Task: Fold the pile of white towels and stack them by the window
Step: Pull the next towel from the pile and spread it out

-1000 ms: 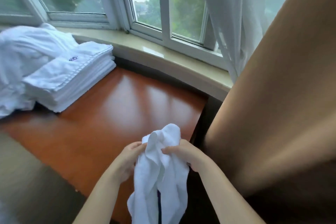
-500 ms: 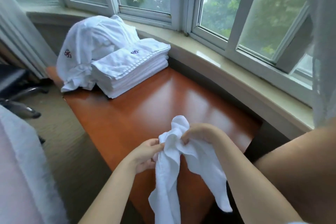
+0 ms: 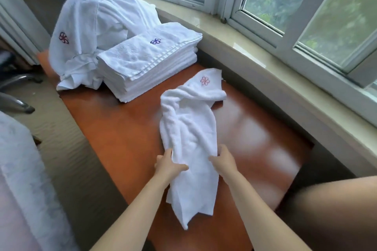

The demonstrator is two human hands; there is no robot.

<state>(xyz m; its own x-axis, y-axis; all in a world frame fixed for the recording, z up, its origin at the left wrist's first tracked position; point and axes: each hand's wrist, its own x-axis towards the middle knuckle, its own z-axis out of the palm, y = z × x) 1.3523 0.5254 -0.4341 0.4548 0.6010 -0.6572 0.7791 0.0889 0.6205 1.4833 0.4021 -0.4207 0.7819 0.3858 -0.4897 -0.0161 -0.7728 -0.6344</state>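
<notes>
A crumpled white towel (image 3: 189,128) is laid lengthwise on the orange-brown worktop (image 3: 122,138), just in front of the stack of folded towels (image 3: 146,63) and near its front right corner. The towel's far end, where a pink embroidered emblem (image 3: 204,80) is seen, lies beside the stack without touching it; its near end hangs over the worktop's front edge. The towel is gripped at its middle from both sides: its left edge is pinched by the left hand (image 3: 169,166), thumb laid on top of the cloth and fingers curled beneath, and its right edge is held by the right hand (image 3: 223,162), whose fingers are pressed into the fabric. The cloth is thus bunched between the two hands, which are set close together, well in front of the stack. Behind and to the left of the stack, a heap of unfolded white towels (image 3: 91,30) is piled against the window sill (image 3: 255,53), touching the stack's left side.
</notes>
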